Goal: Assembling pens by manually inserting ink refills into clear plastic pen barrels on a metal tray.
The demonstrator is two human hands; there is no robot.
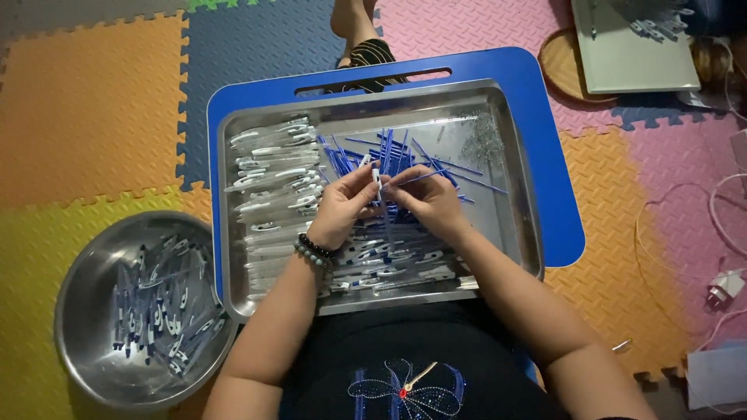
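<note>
Head view: pen barrel (377, 180) half-hidden by fingers (354, 187).

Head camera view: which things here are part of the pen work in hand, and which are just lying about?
In use: left hand, right hand, pen barrel, blue refills, steel tray, steel bowl.
Lying about: white charger, round wooden tray.

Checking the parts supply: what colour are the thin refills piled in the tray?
Blue refills, lying in the metal tray; head view.

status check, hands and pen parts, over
Left hand pinching a white pen barrel. Right hand feeding a blue refill in. Both over the steel tray. Nothing blocking.
</note>
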